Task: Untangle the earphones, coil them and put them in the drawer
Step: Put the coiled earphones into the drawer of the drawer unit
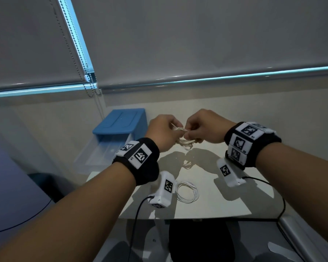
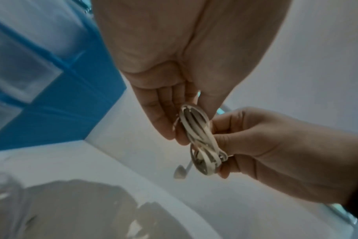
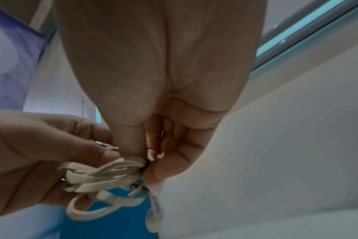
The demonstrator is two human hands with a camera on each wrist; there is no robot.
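Above the white table [image 1: 225,197] — both hands' grip on earphones [image 2: 196,139].

Office-like room, roller blinds [image 1: 197,35], white desk [image 1: 225,201]

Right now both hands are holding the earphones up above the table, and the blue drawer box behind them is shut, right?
Not quite. The head view shows the blue drawer box with its clear drawer pulled open. The rest holds: left hand and right hand hold the earphones above the table.

Dim, bluish light; wrist views blurred, head view bent at edges
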